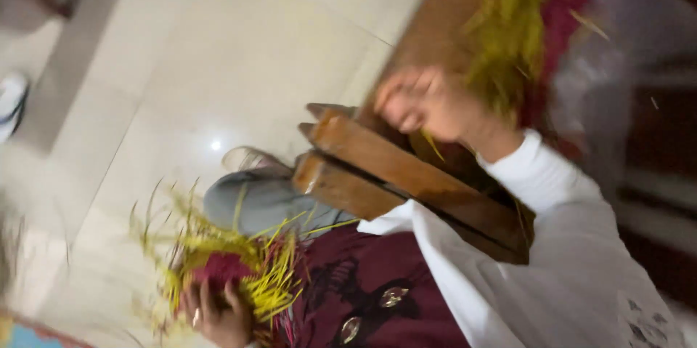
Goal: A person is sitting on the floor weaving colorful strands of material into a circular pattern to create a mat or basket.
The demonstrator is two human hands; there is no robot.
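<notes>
The left hand [214, 313], low at the bottom edge of the head view, is curled from below around a bunch of yellow-green straw strands [218, 253] bound with a dark red core, its fingers closed on the bundle's base and a ring showing on one of them. The strands fan up and outward from that grip, so the bundle's long axis runs roughly upright in the picture, tips pointing away from the hand. The right hand [417, 104], in a white sleeve [541, 174], sits well apart, up and to the right, and looks clenched, though motion blur hides whether it pinches anything; a single yellow strand hangs just under it. It rests against the dark wooden slats [396, 174] of a low piece of furniture. Just beyond it lies a second heap of straw [508, 35] on red cloth, nearer to the right hand than the left. Pale floor tiles [218, 50] spread behind, with a grey-trousered leg and shoe between.
</notes>
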